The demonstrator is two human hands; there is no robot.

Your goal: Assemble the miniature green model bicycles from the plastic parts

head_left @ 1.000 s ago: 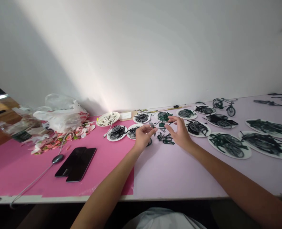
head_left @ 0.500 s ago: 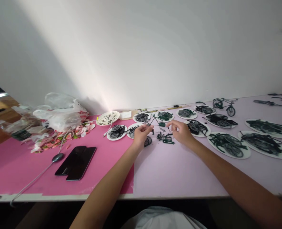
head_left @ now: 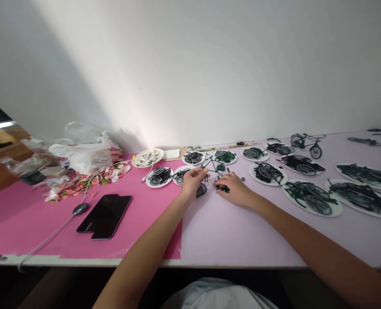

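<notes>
My left hand (head_left: 193, 179) is closed, thumb and fingers pinching a small dark-green model bicycle frame (head_left: 212, 162) just above the table. Part of the frame is hidden behind the fingers. To the right, my right hand (head_left: 237, 189) reaches down over a little pile of green plastic bicycle parts (head_left: 222, 188). Its fingers are bent and apart, touching or nearly touching the pile, and they cover much of it. Below the left hand lies a small dark wheel (head_left: 201, 189), partly hidden by that hand.
White plates of bicycle parts (head_left: 311, 197) stand around the hands and to the right. An assembled model bicycle (head_left: 307, 143) stands at the back. On the left are two dark phones (head_left: 105, 216), a cable with a grey puck (head_left: 80, 209), a plastic bag (head_left: 87, 150) and pink-green pieces (head_left: 87, 182).
My right hand has left the frame's right end and moved down and slightly left onto the pile of green parts. My left hand still holds the frame. The view has shifted slightly.
</notes>
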